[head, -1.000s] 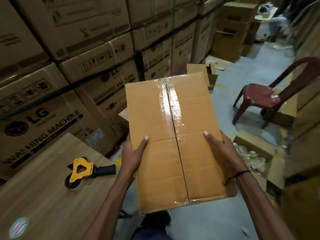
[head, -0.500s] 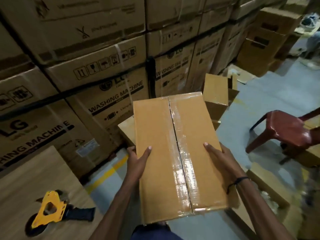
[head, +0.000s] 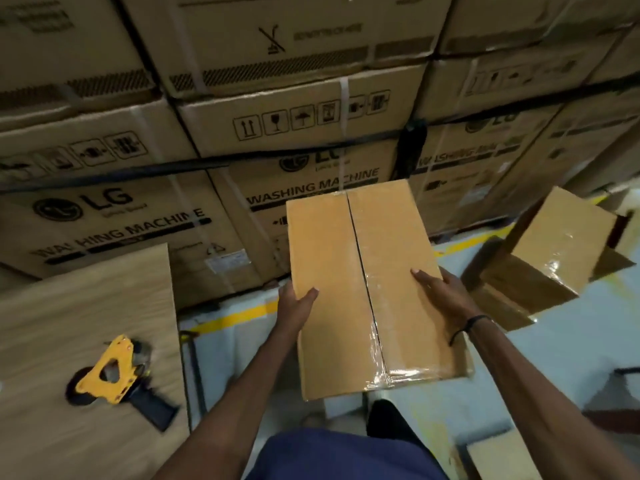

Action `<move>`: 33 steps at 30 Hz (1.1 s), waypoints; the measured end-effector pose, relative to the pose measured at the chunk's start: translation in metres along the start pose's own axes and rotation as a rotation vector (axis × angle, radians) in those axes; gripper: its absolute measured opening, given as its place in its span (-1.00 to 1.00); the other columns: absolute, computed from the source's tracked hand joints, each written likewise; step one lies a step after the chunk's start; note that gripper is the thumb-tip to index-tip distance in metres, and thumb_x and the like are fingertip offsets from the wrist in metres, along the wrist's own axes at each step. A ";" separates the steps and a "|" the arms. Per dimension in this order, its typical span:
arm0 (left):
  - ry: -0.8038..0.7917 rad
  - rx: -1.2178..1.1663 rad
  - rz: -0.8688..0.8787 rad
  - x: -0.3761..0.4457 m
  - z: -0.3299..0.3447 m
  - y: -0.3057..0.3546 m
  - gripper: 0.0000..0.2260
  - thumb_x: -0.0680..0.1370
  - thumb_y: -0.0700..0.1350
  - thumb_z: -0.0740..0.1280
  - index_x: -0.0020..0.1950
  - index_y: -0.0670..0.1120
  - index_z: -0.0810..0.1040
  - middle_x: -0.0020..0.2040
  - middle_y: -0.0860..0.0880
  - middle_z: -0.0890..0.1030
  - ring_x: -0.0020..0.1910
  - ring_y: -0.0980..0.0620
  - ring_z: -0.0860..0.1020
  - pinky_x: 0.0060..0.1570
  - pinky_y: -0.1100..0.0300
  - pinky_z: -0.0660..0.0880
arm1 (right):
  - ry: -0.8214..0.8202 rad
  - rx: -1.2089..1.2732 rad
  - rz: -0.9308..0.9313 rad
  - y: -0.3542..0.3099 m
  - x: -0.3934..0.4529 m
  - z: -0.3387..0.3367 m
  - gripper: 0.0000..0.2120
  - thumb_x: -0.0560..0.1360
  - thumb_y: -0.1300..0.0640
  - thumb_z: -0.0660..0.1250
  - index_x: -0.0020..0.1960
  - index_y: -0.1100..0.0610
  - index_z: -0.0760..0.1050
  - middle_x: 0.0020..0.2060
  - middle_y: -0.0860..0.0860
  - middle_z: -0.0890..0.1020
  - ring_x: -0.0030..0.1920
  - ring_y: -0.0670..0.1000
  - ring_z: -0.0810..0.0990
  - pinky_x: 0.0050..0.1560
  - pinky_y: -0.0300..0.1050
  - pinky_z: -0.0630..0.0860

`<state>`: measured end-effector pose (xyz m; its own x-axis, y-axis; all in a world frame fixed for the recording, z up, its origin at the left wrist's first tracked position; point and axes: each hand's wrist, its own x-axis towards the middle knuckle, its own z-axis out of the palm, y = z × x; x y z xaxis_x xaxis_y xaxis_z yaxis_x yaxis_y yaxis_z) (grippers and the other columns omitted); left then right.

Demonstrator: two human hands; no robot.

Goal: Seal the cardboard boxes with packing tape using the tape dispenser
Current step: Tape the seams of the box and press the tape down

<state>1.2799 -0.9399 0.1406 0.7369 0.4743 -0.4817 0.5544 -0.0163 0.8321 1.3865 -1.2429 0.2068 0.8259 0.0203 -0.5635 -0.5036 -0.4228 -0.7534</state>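
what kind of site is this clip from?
Most likely an appliance warehouse or stockroom. Strapped cartons printed WASHING MACHINE are stacked wall-high, yellow lines mark the floor, and a tape dispenser lies on a wooden table while both hands hold a taped box.

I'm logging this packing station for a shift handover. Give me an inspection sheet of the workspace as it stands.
Surface: wooden table at left, partly in view.
Job's things: taped cardboard box held up off the table, clear tape along its centre seam; yellow tape dispenser lying on the table, untouched.
Clutter: another taped box on the floor at right, on flattened cardboard.
Grippers: left hand grips the box's left edge; right hand grips its right side, fingers on top.
Cables: nothing seen.
Surroundings: stacked washing machine cartons behind; grey floor with a yellow line.
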 end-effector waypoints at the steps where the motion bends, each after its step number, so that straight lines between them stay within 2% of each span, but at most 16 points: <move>1: 0.015 -0.029 -0.019 0.006 0.007 0.008 -0.55 0.57 -0.06 0.47 0.43 -0.10 0.47 0.31 -0.17 0.56 0.21 -0.16 0.59 0.23 -0.10 0.56 | -0.019 -0.016 -0.007 -0.007 0.018 0.000 -0.54 0.45 -0.34 0.44 0.25 -0.16 0.54 0.08 -0.06 0.69 0.05 0.06 0.68 0.02 0.04 0.60; 3: 0.044 -0.070 -0.048 0.023 0.022 0.021 -0.46 0.58 -0.16 0.45 0.51 -0.13 0.34 0.35 -0.18 0.55 0.26 -0.16 0.57 0.25 -0.07 0.53 | -0.061 -0.017 -0.009 -0.019 0.055 0.000 -0.53 0.45 -0.32 0.46 0.25 -0.09 0.59 0.09 -0.04 0.72 0.04 0.06 0.69 -0.01 0.00 0.61; 5: 0.061 -0.080 -0.070 0.042 0.032 0.031 -0.34 0.58 -0.22 0.45 0.58 -0.16 0.19 0.40 -0.19 0.51 0.32 -0.18 0.53 0.30 -0.08 0.50 | -0.087 -0.037 0.012 -0.025 0.090 -0.001 -0.45 0.41 -0.36 0.47 0.27 -0.08 0.59 0.11 -0.02 0.72 0.07 0.10 0.69 0.13 0.14 0.63; 9: 0.103 -0.068 -0.126 0.080 0.053 0.036 -0.24 0.57 -0.12 0.47 0.62 -0.14 0.06 0.46 -0.17 0.46 0.37 -0.19 0.49 0.31 -0.14 0.49 | -0.196 -0.111 0.020 -0.030 0.157 -0.004 -0.37 0.41 -0.40 0.45 0.35 -0.09 0.55 0.16 -0.01 0.69 0.13 0.13 0.66 0.26 0.26 0.57; 11: 0.133 -0.065 -0.165 0.094 0.061 0.035 -0.24 0.57 -0.09 0.47 0.61 -0.12 0.08 0.44 -0.16 0.46 0.37 -0.20 0.49 0.30 -0.13 0.50 | -0.235 -0.132 0.014 -0.035 0.177 -0.001 -0.43 0.49 -0.31 0.43 0.39 -0.04 0.53 0.20 0.02 0.67 0.15 0.13 0.65 0.29 0.25 0.56; 14: 0.168 -0.075 -0.197 0.110 0.074 0.027 -0.35 0.58 -0.13 0.46 0.53 -0.12 0.15 0.27 -0.09 0.52 0.25 -0.14 0.54 0.12 0.00 0.51 | -0.275 -0.150 0.034 -0.033 0.205 0.006 -0.43 0.55 -0.26 0.40 0.44 0.01 0.49 0.21 0.05 0.66 0.12 0.08 0.65 0.22 0.16 0.58; 18: 0.181 -0.059 -0.228 0.131 0.088 -0.001 -0.34 0.59 -0.14 0.44 0.57 -0.12 0.12 0.20 -0.01 0.50 0.17 -0.04 0.53 0.04 0.14 0.42 | -0.304 -0.186 0.044 -0.016 0.238 0.018 -0.41 0.54 -0.33 0.36 0.49 -0.11 0.42 0.24 0.02 0.64 0.17 0.10 0.63 0.28 0.22 0.56; 23: 0.164 -0.004 -0.243 0.147 0.103 -0.032 -0.34 0.62 -0.12 0.40 0.59 -0.09 0.09 0.22 0.02 0.50 0.19 -0.03 0.52 0.08 0.15 0.42 | -0.351 -0.170 0.042 0.019 0.269 0.029 -0.45 0.58 -0.25 0.36 0.50 -0.09 0.40 0.28 -0.03 0.62 0.24 0.10 0.61 0.32 0.22 0.54; 27: 0.194 0.043 -0.241 0.155 0.115 -0.050 -0.35 0.62 -0.15 0.40 0.59 -0.06 0.11 0.33 -0.07 0.55 0.27 -0.08 0.55 0.14 0.17 0.44 | -0.342 -0.166 0.004 0.038 0.279 0.036 -0.47 0.64 -0.14 0.32 0.54 -0.01 0.35 0.24 -0.05 0.58 0.25 0.07 0.57 0.22 0.04 0.52; 31: 0.200 0.097 -0.209 0.156 0.121 -0.053 -0.33 0.62 -0.13 0.41 0.62 -0.10 0.10 0.45 -0.14 0.48 0.38 -0.14 0.49 0.23 0.19 0.37 | -0.310 -0.178 -0.031 0.052 0.288 0.036 -0.40 0.59 -0.24 0.35 0.55 -0.06 0.34 0.36 -0.03 0.56 0.33 0.08 0.54 0.40 0.17 0.48; 33: 0.202 0.105 -0.210 0.151 0.119 -0.052 -0.30 0.62 -0.09 0.42 0.63 -0.10 0.10 0.48 -0.14 0.46 0.42 -0.14 0.46 0.33 0.12 0.38 | -0.247 -0.173 -0.001 0.051 0.282 0.035 -0.31 0.53 -0.30 0.40 0.57 -0.11 0.29 0.43 -0.03 0.51 0.37 0.06 0.50 0.43 0.09 0.42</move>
<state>1.4081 -0.9724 -0.0082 0.5161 0.6420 -0.5670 0.7309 0.0150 0.6823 1.5844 -1.2271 -0.0024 0.7288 0.2319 -0.6443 -0.4346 -0.5705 -0.6969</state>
